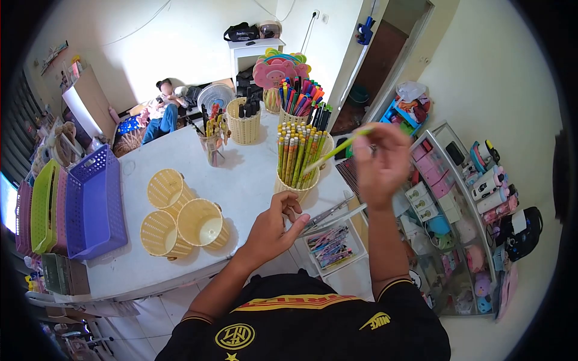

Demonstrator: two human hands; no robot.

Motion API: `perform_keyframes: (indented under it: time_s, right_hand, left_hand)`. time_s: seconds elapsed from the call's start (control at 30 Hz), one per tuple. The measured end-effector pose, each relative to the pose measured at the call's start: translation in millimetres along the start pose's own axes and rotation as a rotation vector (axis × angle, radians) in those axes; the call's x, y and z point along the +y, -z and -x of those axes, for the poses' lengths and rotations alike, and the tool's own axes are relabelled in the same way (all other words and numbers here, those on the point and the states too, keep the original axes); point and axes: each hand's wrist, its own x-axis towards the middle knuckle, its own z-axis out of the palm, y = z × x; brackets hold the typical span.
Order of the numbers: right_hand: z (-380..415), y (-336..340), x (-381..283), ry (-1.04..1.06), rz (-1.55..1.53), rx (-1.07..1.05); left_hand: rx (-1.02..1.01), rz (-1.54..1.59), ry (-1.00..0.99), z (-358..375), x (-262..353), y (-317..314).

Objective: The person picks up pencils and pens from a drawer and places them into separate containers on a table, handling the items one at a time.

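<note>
My right hand (pixel 382 159), somewhat blurred, holds a green pencil (pixel 337 150) slantwise, its lower left end over a cream basket (pixel 295 191) packed with upright green and yellow pencils (pixel 297 156). My left hand (pixel 280 225) is just below that basket, fingers bent and thumb apart, with nothing in it. Behind stand a basket of colourful pens (pixel 301 96), a cream basket with black pens (pixel 244 129) and a clear cup of mixed pens (pixel 214 147). Three cream baskets (pixel 203 224) with no pens in them stand together left of my left hand.
Purple (pixel 96 201) and green trays (pixel 48 207) line the left edge of the white table (pixel 141 265). A white tray of pens (pixel 331 246) lies below my hands. Shelves of goods (pixel 457 228) stand right. Another person (pixel 165 108) sits beyond the table near a fan (pixel 215 96).
</note>
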Motion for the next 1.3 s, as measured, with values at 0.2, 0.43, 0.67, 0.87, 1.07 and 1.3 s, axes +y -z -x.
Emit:
perform_keyframes:
  time_s: [0.2, 0.43, 0.67, 0.87, 1.07, 1.3]
  right_hand:
    - [22.4, -30.5, 7.4, -0.018, 0.223, -0.402]
    - [27.6, -23.5, 9.0, -0.019, 0.19, -0.32]
    - [53.4, -23.8, 11.9, 0.17, 0.161, -0.245]
    - [49.3, -46.6, -5.6, 0.145, 0.143, -0.484]
    - [60.8, -26.4, 11.0, 0.179, 0.106, -0.322]
    - [66.9, -16.4, 47.1, -0.417, -0.045, -0.144]
  left_hand:
    - [0.003, -0.066, -0.02, 3.1, -2.4, -2.7]
    - [0.0, -0.087, 0.022, 3.0, -1.3, -3.1]
    - [0.019, -0.083, 0.002, 3.2, -1.1, -3.8]
    - [-0.022, -0.136, 0.022, 4.1, -8.3, -2.3]
    - [0.018, -0.106, -0.006, 4.5, -3.1, -4.4]
    - [0.013, -0.114, 0.015, 3.0, -2.0, -5.9]
